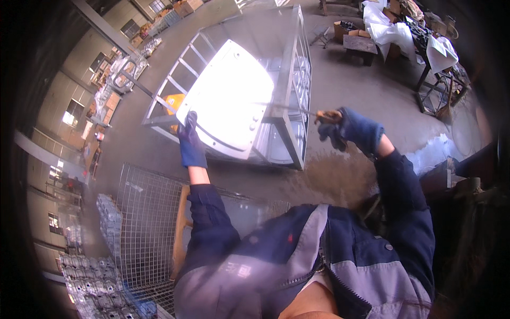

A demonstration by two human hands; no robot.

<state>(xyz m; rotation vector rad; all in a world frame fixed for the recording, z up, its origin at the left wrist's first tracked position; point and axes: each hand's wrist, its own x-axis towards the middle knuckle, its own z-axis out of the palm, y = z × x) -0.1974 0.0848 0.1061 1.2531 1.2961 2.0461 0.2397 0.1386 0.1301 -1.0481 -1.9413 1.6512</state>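
Note:
A bright white panel (pixel 228 101) with rounded corners and small holes along its border is tilted in front of me, over a metal frame cage. My left hand (pixel 190 139), in a dark blue glove, grips the panel's lower left edge. In my right hand (pixel 353 130), also gloved in blue, is a wooden-handled tool (pixel 329 115) with a long thin metal shaft. The shaft points left toward the panel's right side. Glare washes out the panel's middle, and whether the tip touches it I cannot tell.
The grey metal cage (pixel 292 133) holds more sheet-like parts. Below left stands a wire mesh basket (pixel 143 228), with stacked metal parts (pixel 95 282) beside it. At the far right are a workbench (pixel 425 80) under white sheeting and a low bench (pixel 360 45). A wet patch (pixel 334 173) marks the floor.

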